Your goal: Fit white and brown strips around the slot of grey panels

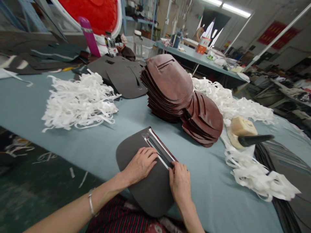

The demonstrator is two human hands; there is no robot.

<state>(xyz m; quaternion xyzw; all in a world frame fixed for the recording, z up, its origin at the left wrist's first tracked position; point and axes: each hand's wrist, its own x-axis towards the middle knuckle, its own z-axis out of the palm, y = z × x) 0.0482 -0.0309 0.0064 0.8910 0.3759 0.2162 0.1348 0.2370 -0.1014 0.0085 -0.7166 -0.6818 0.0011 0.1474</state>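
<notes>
My open left hand presses the dark panel beneath it while my right hand pinches its edge, so I'd best press evenly, leaving the white strips straight and unwrinkled.

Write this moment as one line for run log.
left hand: on dark grey piece, beside slot | right hand: at its edge | brown pieces: stacked beyond | white strips: heaped at left
</notes>
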